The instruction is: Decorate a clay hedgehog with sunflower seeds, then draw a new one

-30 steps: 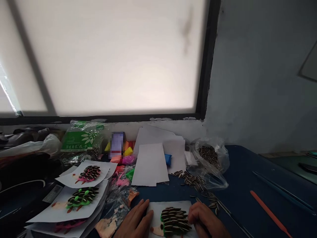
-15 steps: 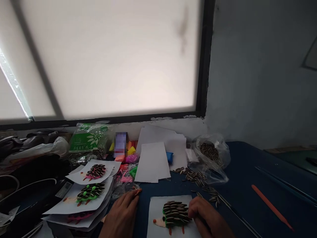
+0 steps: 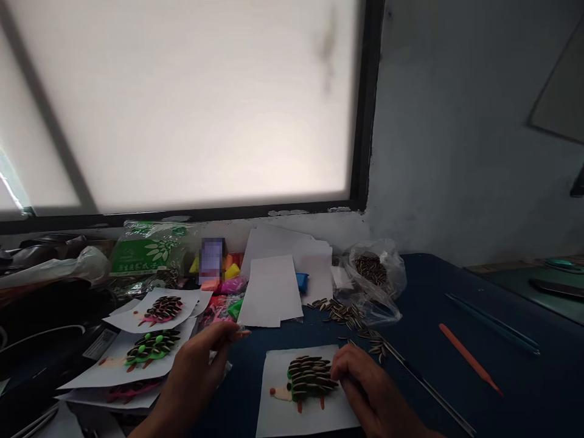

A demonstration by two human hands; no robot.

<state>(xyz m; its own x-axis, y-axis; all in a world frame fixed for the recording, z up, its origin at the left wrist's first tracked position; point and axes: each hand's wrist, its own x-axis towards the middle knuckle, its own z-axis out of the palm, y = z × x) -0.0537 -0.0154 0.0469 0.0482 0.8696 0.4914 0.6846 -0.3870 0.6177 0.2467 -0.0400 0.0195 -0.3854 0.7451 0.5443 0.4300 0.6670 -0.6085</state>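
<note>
One seed-spined hedgehog, green-edged, red-nosed

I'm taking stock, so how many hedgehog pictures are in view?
4: a green hedgehog picture by the right hand; a pink one, a dotted one and a partly covered one in the stack at left. More may hide there.

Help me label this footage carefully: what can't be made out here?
All in the head view:
Right hand: the hand itself hides whether it holds anything.
Orange piece by the left hand: too small to identify.
Lower pink figure: mostly covered by the sheet above.
Purple panel: contents blurred by pixelation.
</note>
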